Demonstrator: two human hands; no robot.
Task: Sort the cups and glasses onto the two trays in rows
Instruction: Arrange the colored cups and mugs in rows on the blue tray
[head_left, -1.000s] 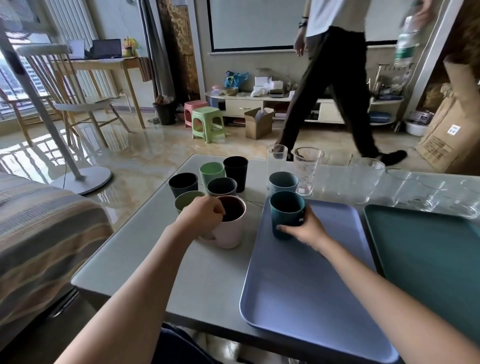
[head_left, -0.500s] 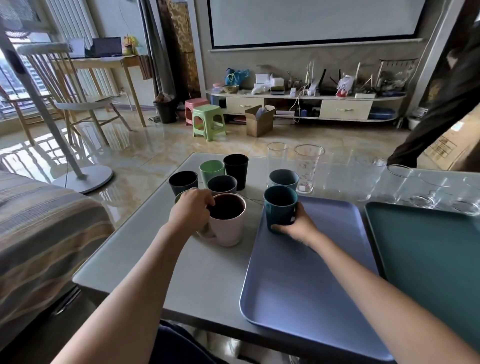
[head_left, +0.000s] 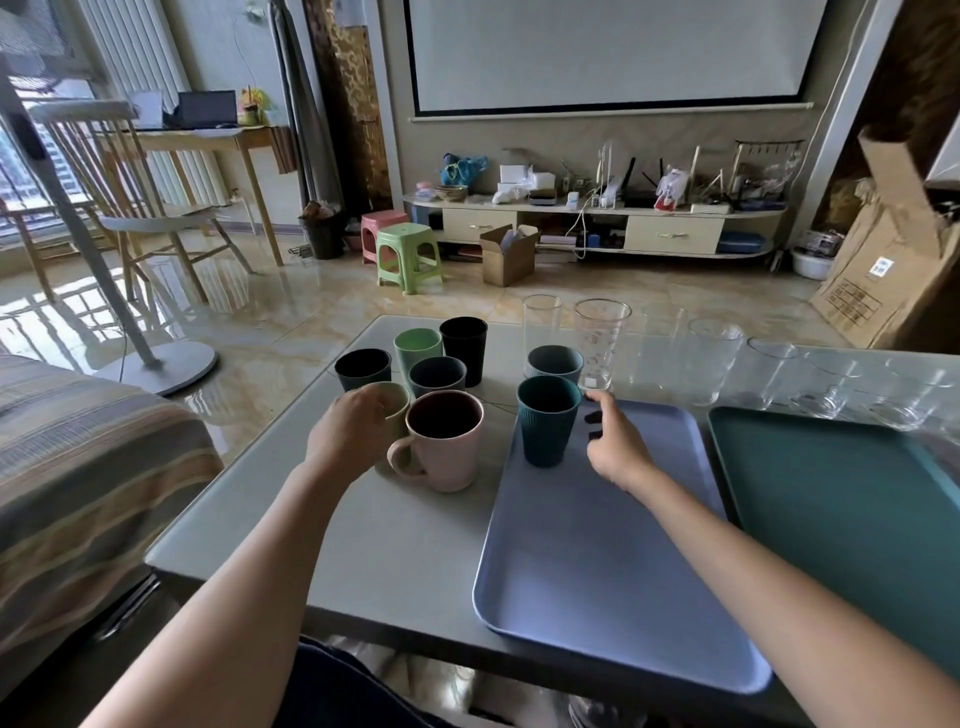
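Observation:
A dark teal ribbed cup (head_left: 548, 426) stands upright in the far left corner of the lilac-blue tray (head_left: 597, 545). My right hand (head_left: 613, 441) hovers just right of it, fingers loose and apart, not touching it. A dark green tray (head_left: 841, 493) lies to the right with nothing on it. My left hand (head_left: 348, 431) curls round a pale green cup (head_left: 397, 408) that is half hidden behind a pink mug (head_left: 447, 447). Behind them stand a navy cup (head_left: 362, 369), a mint cup (head_left: 417, 348), a black cup (head_left: 463, 348) and a slate cup (head_left: 437, 375).
A grey-blue cup (head_left: 555, 364) stands off the tray behind the teal one. Several clear glasses line the table's far edge, among them a printed one (head_left: 601, 343) and a tall one (head_left: 542, 327). A striped sofa (head_left: 78, 467) is at the left.
My right hand has let go of the teal cup and drawn away to the right. My left hand has shifted from the pink mug to the pale green cup. The person walking behind has gone.

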